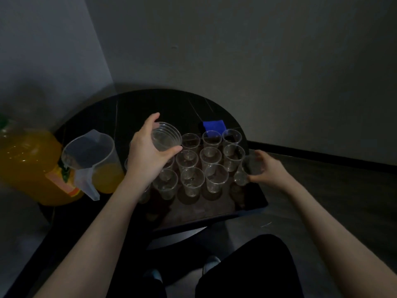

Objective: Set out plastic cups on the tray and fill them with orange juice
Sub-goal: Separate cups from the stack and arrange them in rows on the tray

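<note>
1. Left hand (148, 155) clamped round a nested stack of cups (165, 136), at 11 o'clock over the tray (253, 208).
2. Right hand (267, 168) curled round a single cup (247, 171), tilted, at 3 o'clock of the cup rows (198, 162).
3. Best set upright in the open spot at the right edge, without knocking neighbours.
4. Pitcher (90, 155) and juice jug (30, 160) waiting at 9 o'clock; all cups on the tray apparently unfilled.

Single head view, looking steeply down, close over tray (253, 208).
</note>
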